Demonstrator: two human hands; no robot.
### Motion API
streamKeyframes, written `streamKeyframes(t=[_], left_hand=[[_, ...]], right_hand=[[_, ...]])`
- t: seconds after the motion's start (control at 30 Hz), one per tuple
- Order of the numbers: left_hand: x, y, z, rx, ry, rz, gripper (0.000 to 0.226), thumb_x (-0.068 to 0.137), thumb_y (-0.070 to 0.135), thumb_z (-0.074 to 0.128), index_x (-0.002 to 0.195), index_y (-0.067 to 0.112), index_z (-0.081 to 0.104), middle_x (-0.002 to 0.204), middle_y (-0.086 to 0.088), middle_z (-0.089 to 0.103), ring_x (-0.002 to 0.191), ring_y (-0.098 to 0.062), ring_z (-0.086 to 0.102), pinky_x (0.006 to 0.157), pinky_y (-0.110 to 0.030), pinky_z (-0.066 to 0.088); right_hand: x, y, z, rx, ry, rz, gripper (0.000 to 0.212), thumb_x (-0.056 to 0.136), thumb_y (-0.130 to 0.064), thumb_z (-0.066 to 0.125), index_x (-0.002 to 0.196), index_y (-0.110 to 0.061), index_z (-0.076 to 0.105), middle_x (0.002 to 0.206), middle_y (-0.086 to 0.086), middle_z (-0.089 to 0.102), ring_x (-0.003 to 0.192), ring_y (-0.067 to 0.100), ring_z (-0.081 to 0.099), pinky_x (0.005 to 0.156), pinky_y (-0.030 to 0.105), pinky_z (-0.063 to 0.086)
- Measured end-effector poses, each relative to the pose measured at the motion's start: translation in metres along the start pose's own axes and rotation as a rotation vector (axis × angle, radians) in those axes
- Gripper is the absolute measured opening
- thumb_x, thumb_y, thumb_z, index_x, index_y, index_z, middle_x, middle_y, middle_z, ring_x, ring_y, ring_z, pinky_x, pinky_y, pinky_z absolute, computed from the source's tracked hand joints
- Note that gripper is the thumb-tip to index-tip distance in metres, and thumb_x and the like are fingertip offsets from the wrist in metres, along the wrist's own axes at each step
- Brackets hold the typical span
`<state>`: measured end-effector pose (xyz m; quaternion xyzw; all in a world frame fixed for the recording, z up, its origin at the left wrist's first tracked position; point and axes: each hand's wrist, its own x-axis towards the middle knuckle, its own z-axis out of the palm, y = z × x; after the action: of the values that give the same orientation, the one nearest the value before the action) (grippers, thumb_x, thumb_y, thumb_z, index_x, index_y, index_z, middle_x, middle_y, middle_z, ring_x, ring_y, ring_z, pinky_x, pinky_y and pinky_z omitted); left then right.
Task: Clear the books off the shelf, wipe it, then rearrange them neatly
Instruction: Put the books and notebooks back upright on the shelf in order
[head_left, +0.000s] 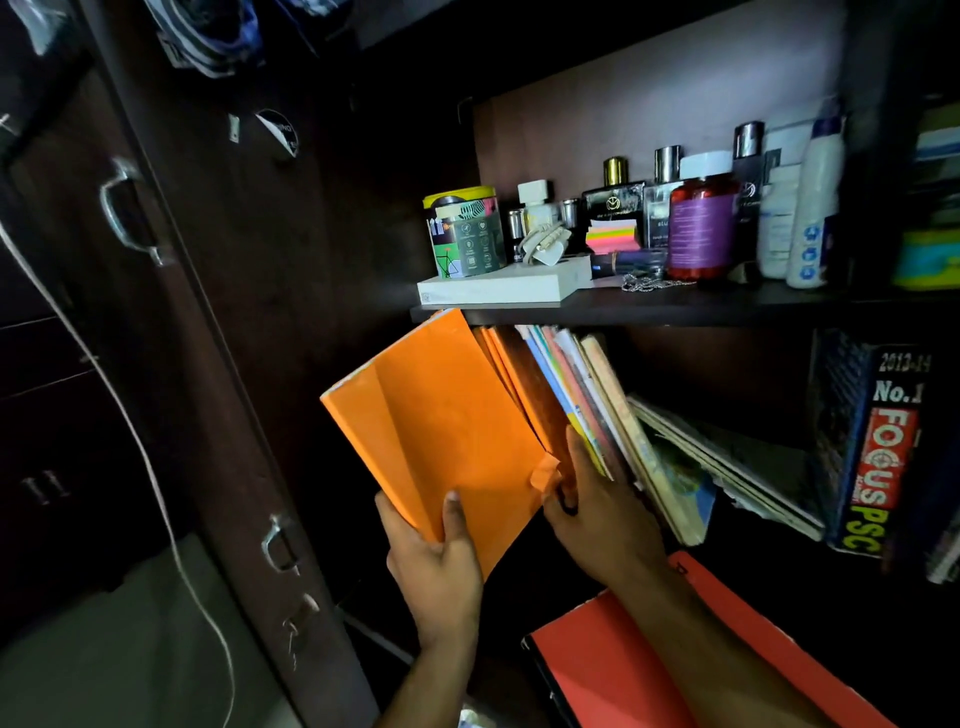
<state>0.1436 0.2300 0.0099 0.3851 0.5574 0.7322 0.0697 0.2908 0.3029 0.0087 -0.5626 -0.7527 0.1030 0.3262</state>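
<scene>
Below, left hand (434, 564) grips orange book (441, 431); right hand (597, 514) grasps shelved books (582, 405).

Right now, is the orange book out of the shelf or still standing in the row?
Mostly out. The left hand grips the orange book at its bottom edge, tilted left, apart from the leaning row of books.

A: From my feed, the upper shelf board (649, 310) caps the book bay; the orange book (436, 431), tilted out, reaches up to its edge.

B: And to the right?

A: Leaning books (587, 395) crowd the left of the bay. I see a dark gap behind them, above the slumped magazines (737, 462), bounded by the thick Focus book (872, 447).

B: Left side?

A: The cupboard door (218, 312) walls it; its handles (127, 213) project. Below, a red folder (613, 665) lies under my right arm.
</scene>
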Motion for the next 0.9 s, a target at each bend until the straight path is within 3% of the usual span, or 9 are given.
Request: streamKeyframes(t=[0.13,0.23,0.3,0.4,0.47,0.53,0.77,0.9], left_hand=[[-0.003,0.007,-0.001,-0.005,-0.026,0.036,0.043,0.093,0.03,0.068,0.12,0.05,0.041,0.11,0.027,0.057,0.09,0.014,0.062,0.071,-0.005,0.047],[-0.01,0.014,-0.001,0.013,-0.101,0.047,0.048,0.091,0.033,0.067,0.116,0.063,0.041,0.105,0.03,0.059,0.091,0.016,0.061,0.072,-0.006,0.046],[-0.013,0.017,-0.001,0.036,-0.163,0.038,0.059,0.09,0.04,0.067,0.115,0.081,0.032,0.107,0.044,0.058,0.097,0.018,0.058,0.075,-0.006,0.045],[-0.008,0.011,-0.001,-0.039,-0.216,-0.017,0.051,0.089,0.056,0.068,0.129,0.064,0.037,0.113,0.053,0.053,0.103,0.02,0.057,0.082,-0.011,0.047],[-0.005,0.003,0.0,-0.11,-0.307,-0.101,0.048,0.085,0.062,0.067,0.128,0.049,0.051,0.116,0.037,0.065,0.105,0.007,0.065,0.086,-0.024,0.054],[-0.005,-0.001,0.002,-0.13,-0.399,-0.184,0.035,0.09,0.053,0.07,0.12,0.04,0.06,0.114,0.025,0.071,0.103,-0.003,0.07,0.083,-0.028,0.058],[-0.006,-0.001,0.002,0.01,-0.393,-0.089,0.021,0.094,0.039,0.06,0.113,0.045,0.056,0.1,0.041,0.067,0.093,0.012,0.066,0.077,-0.016,0.053],[-0.004,0.0,0.003,-0.052,-0.285,-0.228,0.022,0.098,0.027,0.064,0.108,0.046,0.058,0.106,0.027,0.066,0.096,0.001,0.065,0.085,-0.032,0.053]], right_hand=[[0.003,0.002,-0.003,0.086,0.03,0.063,0.08,0.098,-0.056,0.048,0.16,-0.04,-0.001,0.131,0.003,0.065,0.117,0.026,0.063,0.092,0.041,0.05],[0.005,0.002,-0.007,0.146,0.055,0.072,0.074,0.099,-0.054,0.05,0.16,-0.036,0.013,0.148,0.0,0.053,0.132,0.022,0.053,0.102,0.041,0.047],[0.006,0.001,-0.009,0.154,0.072,0.065,0.072,0.099,-0.051,0.052,0.16,-0.033,0.018,0.156,-0.003,0.043,0.139,0.019,0.046,0.107,0.041,0.044],[0.007,0.0,-0.011,0.137,0.096,0.072,0.069,0.099,-0.044,0.056,0.159,-0.03,0.023,0.156,-0.003,0.041,0.138,0.017,0.045,0.106,0.041,0.046],[0.007,0.0,-0.011,0.127,0.096,0.077,0.069,0.098,-0.038,0.057,0.158,-0.028,0.024,0.155,-0.001,0.041,0.136,0.018,0.046,0.105,0.039,0.046],[0.008,0.0,-0.01,0.117,0.097,0.083,0.07,0.096,-0.033,0.059,0.157,-0.025,0.025,0.153,0.0,0.041,0.135,0.019,0.046,0.105,0.038,0.045],[0.008,-0.001,-0.008,0.067,0.111,0.058,0.075,0.097,-0.038,0.055,0.159,-0.022,0.015,0.154,0.003,0.036,0.14,0.02,0.037,0.114,0.044,0.037],[0.005,0.0,-0.009,0.064,0.064,0.039,0.083,0.099,-0.043,0.052,0.161,-0.022,0.002,0.165,0.003,0.019,0.151,0.022,0.022,0.121,0.046,0.023]])
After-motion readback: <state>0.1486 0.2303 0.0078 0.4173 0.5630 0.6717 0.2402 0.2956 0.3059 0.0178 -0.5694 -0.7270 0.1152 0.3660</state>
